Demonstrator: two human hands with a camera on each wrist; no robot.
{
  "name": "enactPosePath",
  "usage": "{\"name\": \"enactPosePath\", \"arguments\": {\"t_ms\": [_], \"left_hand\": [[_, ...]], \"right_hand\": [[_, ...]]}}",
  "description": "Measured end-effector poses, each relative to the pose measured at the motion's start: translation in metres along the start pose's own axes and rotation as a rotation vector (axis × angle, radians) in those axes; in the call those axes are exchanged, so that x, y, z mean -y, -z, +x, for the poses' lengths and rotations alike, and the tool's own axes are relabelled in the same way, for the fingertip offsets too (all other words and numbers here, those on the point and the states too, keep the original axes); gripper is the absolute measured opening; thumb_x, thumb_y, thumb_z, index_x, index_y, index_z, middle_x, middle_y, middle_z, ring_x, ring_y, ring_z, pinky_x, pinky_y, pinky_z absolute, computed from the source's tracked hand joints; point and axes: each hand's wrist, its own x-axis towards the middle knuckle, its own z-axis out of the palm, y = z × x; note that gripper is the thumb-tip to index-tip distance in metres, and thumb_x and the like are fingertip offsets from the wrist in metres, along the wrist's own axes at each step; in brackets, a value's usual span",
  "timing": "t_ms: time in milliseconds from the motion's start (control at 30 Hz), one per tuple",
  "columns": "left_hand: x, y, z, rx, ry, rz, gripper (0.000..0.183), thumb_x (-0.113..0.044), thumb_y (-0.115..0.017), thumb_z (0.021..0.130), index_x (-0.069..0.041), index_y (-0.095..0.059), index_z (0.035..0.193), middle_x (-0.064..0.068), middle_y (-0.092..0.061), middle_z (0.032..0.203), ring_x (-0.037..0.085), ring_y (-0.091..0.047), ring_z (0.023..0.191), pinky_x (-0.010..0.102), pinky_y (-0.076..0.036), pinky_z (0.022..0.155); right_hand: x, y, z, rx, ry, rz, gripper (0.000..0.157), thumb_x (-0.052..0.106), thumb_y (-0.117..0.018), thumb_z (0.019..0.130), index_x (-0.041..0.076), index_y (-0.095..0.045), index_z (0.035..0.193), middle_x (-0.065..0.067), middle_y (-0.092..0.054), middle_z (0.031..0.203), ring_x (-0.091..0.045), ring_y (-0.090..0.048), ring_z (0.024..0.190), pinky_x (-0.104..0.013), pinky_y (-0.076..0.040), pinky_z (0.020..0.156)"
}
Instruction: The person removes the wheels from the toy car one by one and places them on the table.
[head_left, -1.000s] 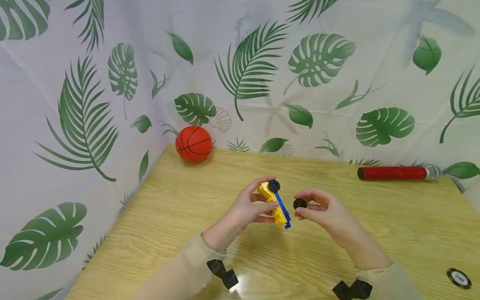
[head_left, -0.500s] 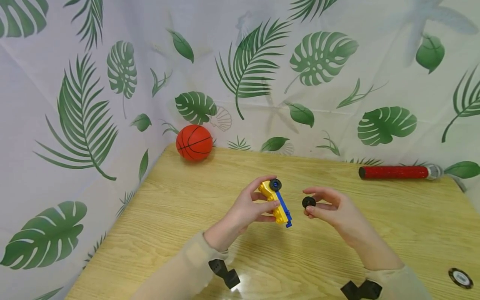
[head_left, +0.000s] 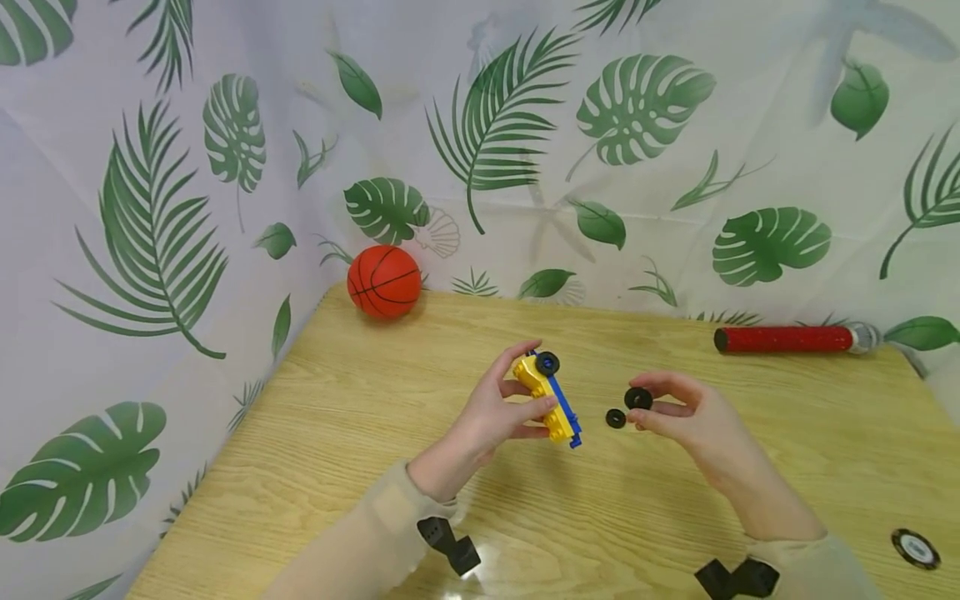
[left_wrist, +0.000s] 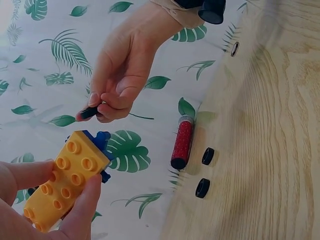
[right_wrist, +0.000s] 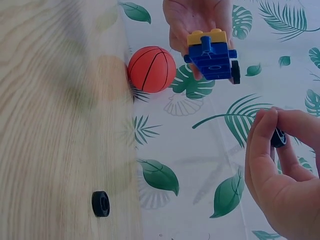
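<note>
The left hand (head_left: pixel 492 410) grips the toy car (head_left: pixel 560 417) by its sides, which should suit light, stiff plastic; the right hand (head_left: pixel 693 419) pinches an apparently rubbery wheel (head_left: pixel 637 397)

The studded yellow-and-blue toy car (left_wrist: pixel 69 172) you see looks like smooth, glossy plastic, the round black wheels (head_left: pixel 638 398) duller. Your pale wood-grained table (head_left: pixel 360 383) shines. You face a creased, leaf-printed white cloth (head_left: pixel 652 196); your red silver-ended cylinder (head_left: pixel 787 339) looks rough and glittery, your beige sleeves (head_left: pixel 375 529) matt fabric.
</note>
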Motion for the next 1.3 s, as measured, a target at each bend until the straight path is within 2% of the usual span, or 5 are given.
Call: {"name": "enactPosePath", "arguments": {"t_ms": [200, 333, 567, 1067, 1300], "left_hand": [[-0.003, 0.000, 0.000, -0.016, 0.012, -0.026, 0.076, 0.002, -0.071, 0.088, -0.041, -0.041, 0.144, 0.017, -0.061, 0.106, 0.026, -0.072, 0.079, 0.045, -0.062, 0.071], [-0.003, 0.000, 0.000, -0.021, 0.011, -0.027, 0.076, 0.002, -0.072, 0.087, -0.040, -0.041, 0.144, 0.016, -0.061, 0.108, 0.026, -0.072, 0.085, 0.044, -0.062, 0.072], [-0.002, 0.001, 0.000, -0.030, 0.006, -0.030, 0.075, 0.002, -0.072, 0.087, -0.039, -0.043, 0.143, 0.015, -0.063, 0.111, 0.027, -0.071, 0.091, 0.045, -0.062, 0.074], [-0.003, 0.004, -0.001, -0.025, 0.017, -0.056, 0.077, 0.003, -0.072, 0.087, -0.039, -0.043, 0.144, 0.014, -0.064, 0.110, 0.023, -0.071, 0.089, 0.047, -0.061, 0.077], [-0.003, 0.004, 0.000, -0.018, 0.019, -0.057, 0.077, 0.003, -0.072, 0.087, -0.039, -0.044, 0.144, 0.014, -0.064, 0.110, 0.023, -0.071, 0.089, 0.046, -0.062, 0.076]], "right_hand": [[-0.001, 0.005, 0.000, -0.013, 0.009, 0.032, 0.030, -0.001, -0.068, 0.090, 0.017, -0.068, 0.114, 0.008, -0.064, 0.097, -0.006, -0.072, 0.085, -0.019, -0.058, 0.076], [-0.002, 0.008, 0.000, -0.019, 0.016, 0.056, 0.032, -0.002, -0.068, 0.090, 0.021, -0.070, 0.111, 0.008, -0.065, 0.096, -0.006, -0.072, 0.085, -0.020, -0.058, 0.075], [-0.003, 0.018, -0.002, -0.038, -0.021, 0.030, 0.033, 0.000, -0.069, 0.090, 0.024, -0.070, 0.113, 0.010, -0.067, 0.093, -0.004, -0.072, 0.088, -0.014, -0.054, 0.080], [-0.012, 0.039, -0.008, -0.082, -0.039, -0.007, 0.037, 0.000, -0.067, 0.092, 0.033, -0.071, 0.109, 0.015, -0.068, 0.095, 0.000, -0.070, 0.087, -0.012, -0.054, 0.078], [-0.021, 0.053, -0.006, -0.094, -0.039, 0.021, 0.037, -0.001, -0.064, 0.093, 0.031, -0.071, 0.111, 0.012, -0.068, 0.092, -0.001, -0.071, 0.085, -0.013, -0.055, 0.076]]}}
